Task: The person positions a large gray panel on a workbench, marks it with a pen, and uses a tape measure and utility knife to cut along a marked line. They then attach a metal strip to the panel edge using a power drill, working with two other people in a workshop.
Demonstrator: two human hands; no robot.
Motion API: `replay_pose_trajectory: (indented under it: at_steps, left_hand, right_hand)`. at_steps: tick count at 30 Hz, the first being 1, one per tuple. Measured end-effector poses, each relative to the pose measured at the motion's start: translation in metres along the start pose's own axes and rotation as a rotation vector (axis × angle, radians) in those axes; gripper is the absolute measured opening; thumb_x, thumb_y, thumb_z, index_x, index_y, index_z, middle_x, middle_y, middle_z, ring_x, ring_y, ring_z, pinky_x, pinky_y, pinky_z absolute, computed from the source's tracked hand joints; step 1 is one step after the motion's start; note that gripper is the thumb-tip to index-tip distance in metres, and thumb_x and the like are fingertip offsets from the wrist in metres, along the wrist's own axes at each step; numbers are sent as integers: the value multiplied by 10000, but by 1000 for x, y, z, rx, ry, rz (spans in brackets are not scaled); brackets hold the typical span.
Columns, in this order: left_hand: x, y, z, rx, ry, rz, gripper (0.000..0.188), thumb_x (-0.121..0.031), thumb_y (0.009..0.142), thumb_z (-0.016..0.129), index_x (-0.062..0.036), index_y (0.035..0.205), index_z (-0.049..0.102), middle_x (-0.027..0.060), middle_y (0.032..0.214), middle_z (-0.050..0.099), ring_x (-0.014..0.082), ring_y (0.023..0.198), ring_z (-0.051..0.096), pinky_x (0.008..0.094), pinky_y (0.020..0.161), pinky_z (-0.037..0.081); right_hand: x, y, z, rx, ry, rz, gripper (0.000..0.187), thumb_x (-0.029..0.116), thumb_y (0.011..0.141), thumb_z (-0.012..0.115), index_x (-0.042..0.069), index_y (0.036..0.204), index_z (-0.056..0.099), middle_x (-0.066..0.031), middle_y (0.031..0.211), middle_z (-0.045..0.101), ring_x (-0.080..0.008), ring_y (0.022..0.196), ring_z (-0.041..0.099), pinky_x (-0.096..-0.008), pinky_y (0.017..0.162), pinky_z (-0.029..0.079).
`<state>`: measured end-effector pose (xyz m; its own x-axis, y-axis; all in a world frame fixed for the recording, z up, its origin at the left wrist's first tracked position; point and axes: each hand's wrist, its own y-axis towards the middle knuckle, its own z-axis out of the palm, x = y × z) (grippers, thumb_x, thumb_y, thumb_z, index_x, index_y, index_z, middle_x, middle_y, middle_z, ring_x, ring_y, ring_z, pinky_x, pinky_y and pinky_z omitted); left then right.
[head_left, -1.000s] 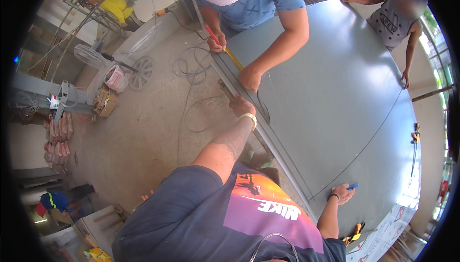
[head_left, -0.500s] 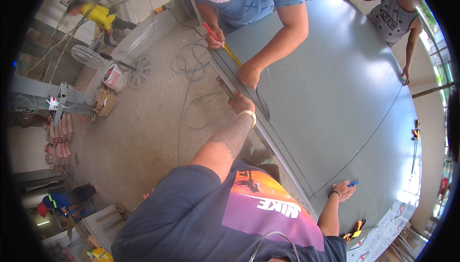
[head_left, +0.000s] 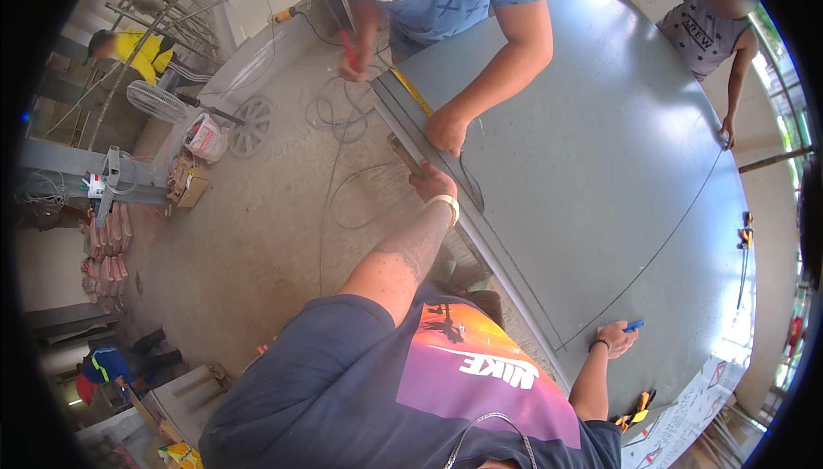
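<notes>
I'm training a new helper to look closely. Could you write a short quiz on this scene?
1. What colour is the small object in the person's right hand? A red, B blue, C yellow.
2. True or false: the pale wristband is on the arm of the person's left hand.
3. Fill in: the yellow strip by the pale-capped co-worker's hand on the grey sheet is a measuring ____.

Key: 1 B; 2 true; 3 tape.

Dusty floor [head_left: 249,255], pale wall [head_left: 774,255], bright daylight [head_left: 765,92] at right
</notes>
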<state>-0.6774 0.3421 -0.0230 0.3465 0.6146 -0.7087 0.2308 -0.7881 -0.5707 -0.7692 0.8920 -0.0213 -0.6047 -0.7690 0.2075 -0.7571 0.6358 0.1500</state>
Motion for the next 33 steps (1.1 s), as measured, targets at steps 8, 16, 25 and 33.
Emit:
replay_pose_trajectory:
  at_steps: [8, 16, 25, 33]
  left_hand:
    - [3, 2, 0, -14, 30, 56, 631, -499, 1055, 345, 24, 1408, 354, 339, 1320, 552, 481, 1184, 597, 547, 1011, 506]
    - [8, 8, 4, -43, 34, 95, 655, -508, 1056, 336, 45, 1407, 358, 357, 1288, 573, 488, 1159, 610, 546, 1004, 512]
    - [5, 2, 1, 19, -55, 68, 722, -557, 1044, 320, 55, 1426, 338, 364, 1373, 507, 500, 1239, 556, 546, 1074, 470]
    - [4, 3, 0, 16, 57, 92, 730, -552, 1059, 250, 65, 1447, 298, 344, 1425, 471, 470, 1265, 547, 535, 1065, 472]
  right_hand:
    - [4, -4, -4, -8, 15, -1, 554, 345, 925, 490, 69, 1403, 528, -160, 1333, 622, -325, 1224, 594, -452, 1038, 455]
    - [10, -9, -12, 13, 8, 1, 547, 346, 923, 498, 92, 1407, 531, -151, 1332, 622, -325, 1222, 593, -448, 1032, 458]
    - [17, -12, -20, 17, 25, 61, 540, 337, 921, 499, 113, 1412, 526, -137, 1337, 614, -318, 1233, 583, -447, 1042, 455]
    - [18, -13, -21, 14, 42, 51, 545, 330, 917, 503, 121, 1421, 517, -118, 1328, 619, -308, 1236, 581, -444, 1047, 452]
